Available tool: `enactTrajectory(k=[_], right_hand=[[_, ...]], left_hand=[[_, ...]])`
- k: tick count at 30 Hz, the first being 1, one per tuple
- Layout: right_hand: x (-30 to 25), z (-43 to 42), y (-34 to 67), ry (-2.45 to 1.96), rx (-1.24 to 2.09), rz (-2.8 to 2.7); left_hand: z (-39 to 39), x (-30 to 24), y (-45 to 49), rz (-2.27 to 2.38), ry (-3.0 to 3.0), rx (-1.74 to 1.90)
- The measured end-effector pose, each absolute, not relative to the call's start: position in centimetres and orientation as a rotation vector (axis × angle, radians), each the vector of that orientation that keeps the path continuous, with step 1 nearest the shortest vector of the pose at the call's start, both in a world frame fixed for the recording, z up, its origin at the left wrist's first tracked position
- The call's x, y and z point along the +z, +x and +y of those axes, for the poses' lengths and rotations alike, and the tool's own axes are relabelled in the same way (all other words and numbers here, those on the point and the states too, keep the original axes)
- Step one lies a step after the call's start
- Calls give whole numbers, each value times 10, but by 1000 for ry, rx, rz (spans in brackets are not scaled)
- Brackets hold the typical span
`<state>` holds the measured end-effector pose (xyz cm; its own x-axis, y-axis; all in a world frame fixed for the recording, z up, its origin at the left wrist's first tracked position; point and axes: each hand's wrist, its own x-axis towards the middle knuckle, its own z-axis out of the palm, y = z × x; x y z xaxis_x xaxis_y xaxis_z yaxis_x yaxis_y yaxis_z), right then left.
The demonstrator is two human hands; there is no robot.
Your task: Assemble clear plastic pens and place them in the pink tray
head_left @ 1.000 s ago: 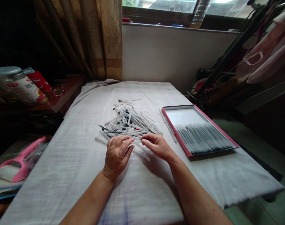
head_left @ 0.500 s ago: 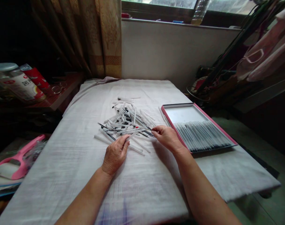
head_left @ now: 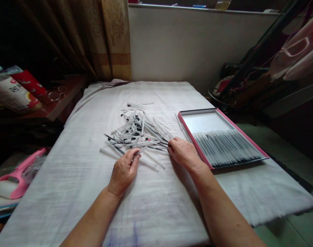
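A loose pile of pen parts (head_left: pixel 136 128) lies mid-table, made up of translucent white barrels, thin dark refills and small black caps. Beside its near edge, my left hand (head_left: pixel 124 169) is closed round a translucent pen barrel (head_left: pixel 143 149), whose end sticks out past the thumb toward the pile. My right hand (head_left: pixel 182 153) is at the pile's right edge, fingertips pinched where a thin dark pen refill (head_left: pixel 163 142) runs up to them; the fingers partly hide its end. Right of that hand lies a shallow pink-edged box (head_left: pixel 197 118), with a row of pens (head_left: pixel 225 147) side by side in its near part.
A white cloth (head_left: pixel 76 178) covers the table. A few barrels (head_left: pixel 181 123) rest against the box's left side. To the left are a jar (head_left: pixel 13 92) on a wooden side table and a pink-handled object (head_left: pixel 20 173). Pink fabric hangs at right.
The camera view has tilted down slightly, so the window is mostly out of frame. Both hands keep nearly the same places and grips.
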<state>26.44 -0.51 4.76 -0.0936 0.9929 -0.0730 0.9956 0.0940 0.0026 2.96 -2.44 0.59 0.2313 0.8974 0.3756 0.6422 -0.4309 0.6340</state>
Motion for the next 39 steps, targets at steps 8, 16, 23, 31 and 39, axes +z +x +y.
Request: enactTrajectory(k=[8, 16, 23, 31, 39], right_hand=[[46, -7, 287, 2214, -385, 2353], [48, -8, 293, 2143, -480, 2343], [53, -10, 302, 2225, -333, 2197], [52, -11, 296, 2255, -203, 2162], [46, -8, 290, 2187, -140, 2228]], left_hand=[[-26, 6, 30, 1430, 2160, 1038], [-28, 5, 32, 1376, 2245, 1058], [-28, 6, 32, 1373, 2247, 1054], [-27, 4, 32, 1355, 2256, 1058], [-28, 6, 32, 1356, 2293, 1070]])
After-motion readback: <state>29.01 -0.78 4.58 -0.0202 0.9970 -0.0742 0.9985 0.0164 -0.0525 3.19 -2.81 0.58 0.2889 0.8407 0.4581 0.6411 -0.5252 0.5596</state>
